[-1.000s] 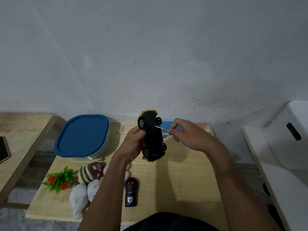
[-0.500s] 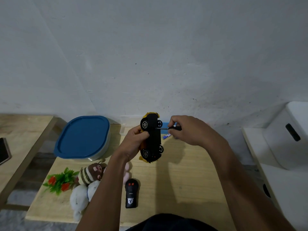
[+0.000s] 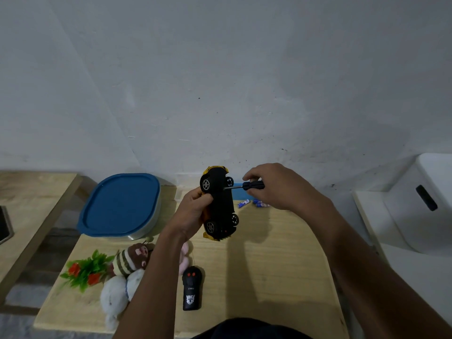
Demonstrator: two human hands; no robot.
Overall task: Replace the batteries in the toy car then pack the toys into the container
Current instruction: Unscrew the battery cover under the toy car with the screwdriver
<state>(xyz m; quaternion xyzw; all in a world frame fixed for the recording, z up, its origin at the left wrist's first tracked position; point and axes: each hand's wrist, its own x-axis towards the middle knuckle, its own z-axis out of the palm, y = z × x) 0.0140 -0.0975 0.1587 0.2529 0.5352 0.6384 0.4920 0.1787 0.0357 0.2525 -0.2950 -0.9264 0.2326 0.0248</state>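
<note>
My left hand (image 3: 193, 211) grips a yellow toy car (image 3: 220, 206) held on its side above the wooden table (image 3: 269, 265), black underside facing right. My right hand (image 3: 274, 187) holds a black-handled screwdriver (image 3: 252, 185) with its tip against the car's underside near the upper wheels. Blue batteries (image 3: 254, 203) lie on the table behind the car. A container with a blue lid (image 3: 119, 204) stands at the back left, lid on. A black remote (image 3: 192, 287) lies near the front edge.
A striped brown plush (image 3: 132, 259), a white plush (image 3: 117, 297), a pink plush (image 3: 184, 256) and a plastic plant (image 3: 84, 269) lie at the front left. A white appliance (image 3: 415, 211) stands to the right. Another wooden surface (image 3: 29, 201) is on the left.
My right hand has shifted along the screwdriver, so the black handle now shows, and it has risen slightly. The car has tilted a little more upright in my left hand.
</note>
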